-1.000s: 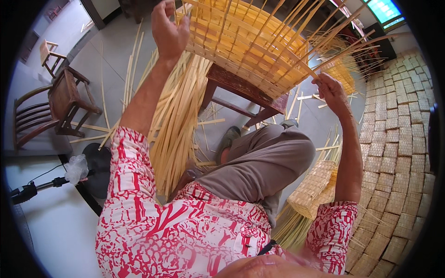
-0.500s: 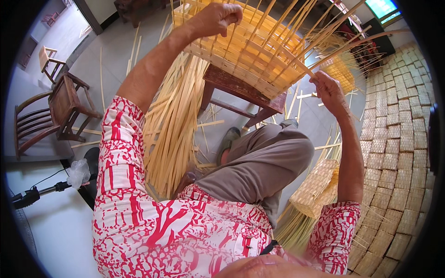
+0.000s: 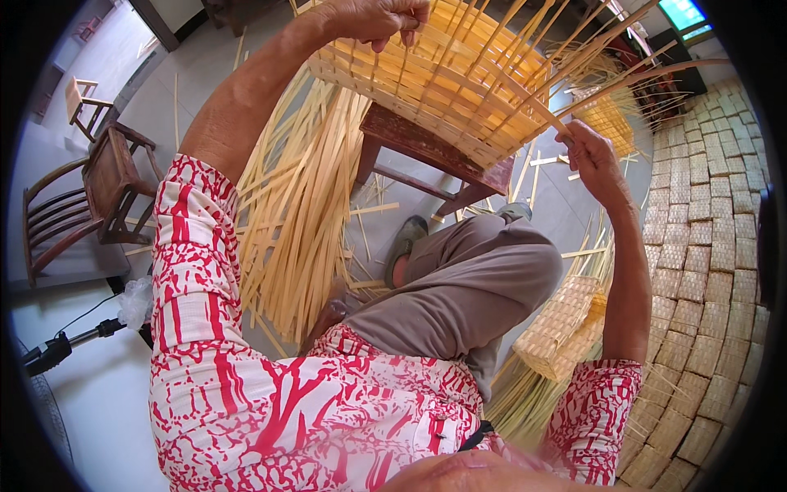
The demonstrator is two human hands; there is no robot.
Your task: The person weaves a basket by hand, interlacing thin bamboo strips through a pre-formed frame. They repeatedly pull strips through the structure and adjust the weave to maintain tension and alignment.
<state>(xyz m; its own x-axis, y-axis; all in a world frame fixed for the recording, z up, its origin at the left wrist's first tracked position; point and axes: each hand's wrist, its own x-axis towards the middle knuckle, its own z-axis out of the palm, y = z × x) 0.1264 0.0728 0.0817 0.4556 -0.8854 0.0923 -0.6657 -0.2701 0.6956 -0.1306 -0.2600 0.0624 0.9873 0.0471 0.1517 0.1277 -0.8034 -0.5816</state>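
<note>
A half-woven bamboo basket (image 3: 467, 123) with long upright stakes rests tilted on a dark red wooden stool (image 3: 402, 131). At its far left side, my left hand (image 3: 377, 20) is closed with fingertips pinched by the stakes; what lies between them is hidden. My right hand (image 3: 592, 156) pinches the end of a flat bamboo strip (image 3: 537, 111) just off the basket's right corner. That strip slants up and left across the stakes, toward my left hand.
Loose bamboo strips (image 3: 299, 180) are heaped left of the stool. Woven baskets (image 3: 561, 320) lie by my right knee, and another basket (image 3: 602, 123) stands farther back. Rows of woven pieces (image 3: 697, 246) cover the right side. A wooden chair (image 3: 115, 184) stands at left.
My left hand has risen slightly and moved a little left. My right hand has shifted slightly up and right, still pinching the strip, more of which now shows across the stakes.
</note>
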